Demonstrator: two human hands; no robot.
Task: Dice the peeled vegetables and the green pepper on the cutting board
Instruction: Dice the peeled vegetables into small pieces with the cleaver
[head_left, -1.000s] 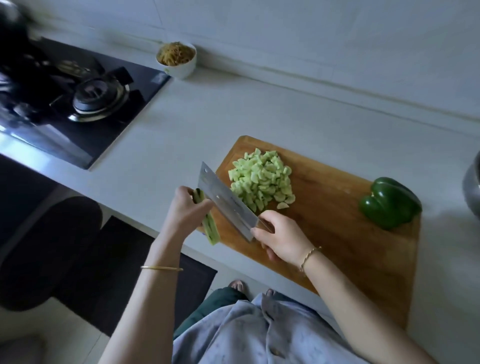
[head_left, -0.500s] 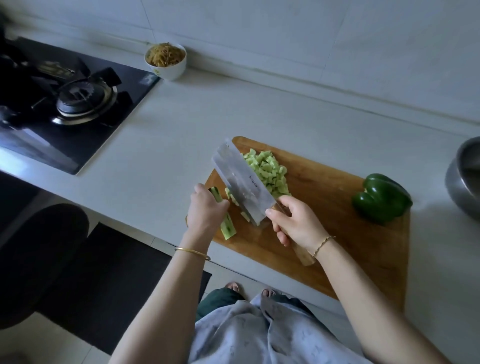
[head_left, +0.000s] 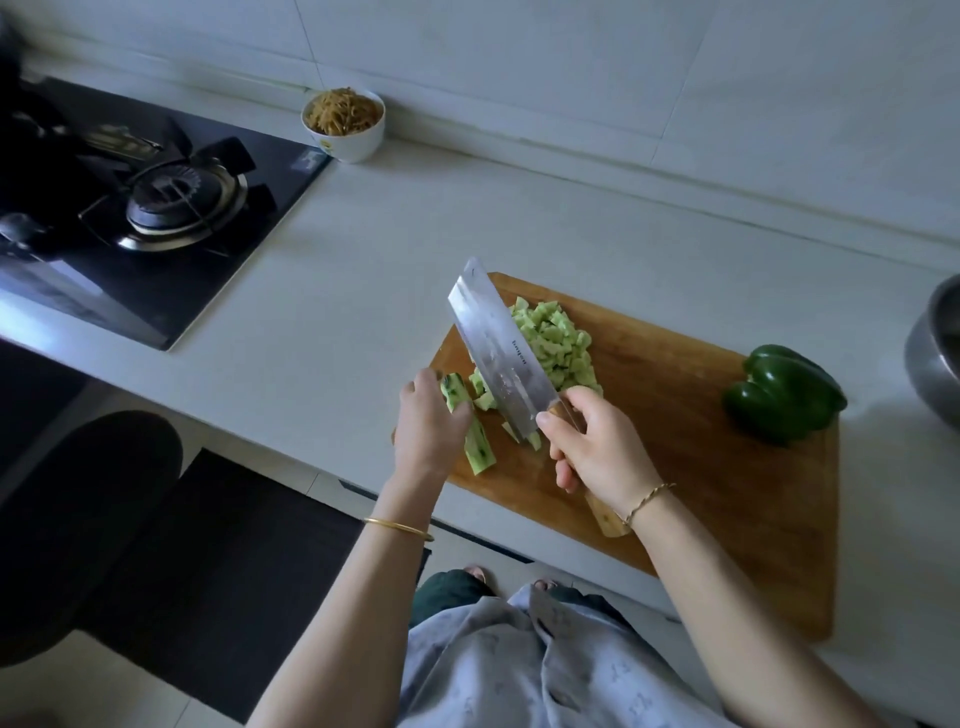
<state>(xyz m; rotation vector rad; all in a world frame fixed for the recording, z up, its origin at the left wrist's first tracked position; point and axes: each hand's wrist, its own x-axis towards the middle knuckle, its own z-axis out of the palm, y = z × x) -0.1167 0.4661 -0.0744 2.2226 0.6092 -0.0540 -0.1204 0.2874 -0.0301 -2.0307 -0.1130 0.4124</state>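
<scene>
At the near left corner of the board (head_left: 675, 467) a pale green strip (head_left: 479, 449) lies pointing toward the near edge, and this is the piece to dice. The job looks best done by turning the cleaver (head_left: 498, 348) square across the strip and chopping in short, even steps, so the new cubes match the pile (head_left: 556, 343) heaped just behind the blade. The strip is narrow and probably slick, so the holding fingertips should tuck back, letting the knuckles guide the flat of the blade, and retreat a little after each cut. The few loose cubes beside the edge are worth sweeping into the pile first, lest they rock the blade. The left hand (head_left: 428, 421) is curled over the strip's far end, pinning it to the wood. The right hand (head_left: 597, 447) is wrapped tight round the wooden handle, choked up against the heel of the blade, which leans with its face to the camera; whether its edge touches the board I cannot tell. The pepper (head_left: 784, 400) sits whole at the board's far right edge, well apart, not yet cut.
</scene>
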